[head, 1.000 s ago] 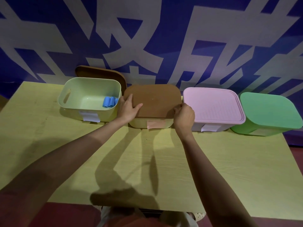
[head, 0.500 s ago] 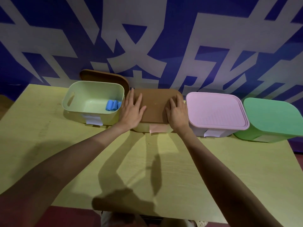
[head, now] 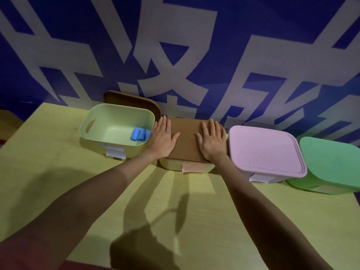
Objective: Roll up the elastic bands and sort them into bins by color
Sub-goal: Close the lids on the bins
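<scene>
Head view: we pressed our left hand (head: pixel 162 140) and right hand (head: pixel 212 142), fingers flat, on the brown lid (head: pixel 186 142), probably seating it.

A staged work or display space, not a home: a plain wooden table (head: pixel 58 172) stands against a blue banner wall (head: pixel 194 45) at 12 o'clock printed with huge white characters, and labelled bins (head: pixel 116 133) line its far edge.
</scene>
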